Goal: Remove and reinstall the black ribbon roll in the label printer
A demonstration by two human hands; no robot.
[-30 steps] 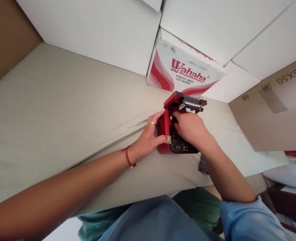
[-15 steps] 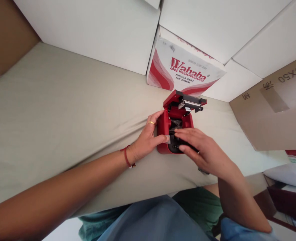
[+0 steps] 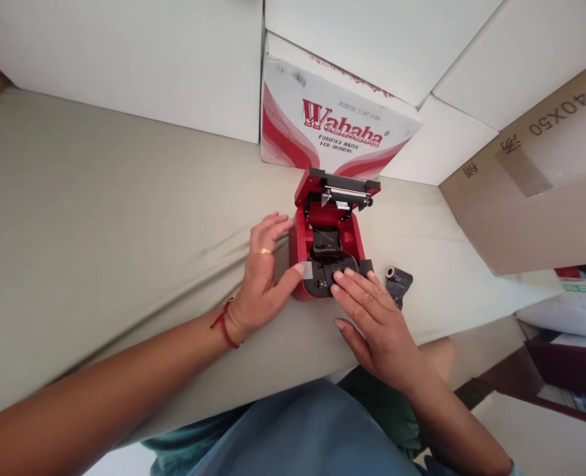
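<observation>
A small red printer point(image 3: 300, 248) stands on the cloth-covered surface with its lid point(image 3: 340, 187) tilted up. Dark, shiny film point(image 3: 326, 240) sits inside the body, behind the black front panel. My left hand point(image 3: 267, 274) is at the printer's left side, fingers apart, its thumb at the front left corner by a grey patch. The fingers of my right hand point(image 3: 375, 320) lie stretched out on the black panel's right part, covering some of it. A loose roll of dark film point(image 3: 397, 283) lies just right of the printer, partly behind my right hand.
A white and red Wahaha water carton point(image 3: 340, 125) stands right behind the printer. White boxes point(image 3: 139, 59) line the back, and a brown cardboard box point(image 3: 526, 178) borders the right. The cloth surface point(image 3: 99, 218) ends at its front edge near my body.
My right hand has drawn back from inside the printer onto its front panel, uncovering the film inside and the loose roll. My left fingers have loosened from the side. The view shifted.
</observation>
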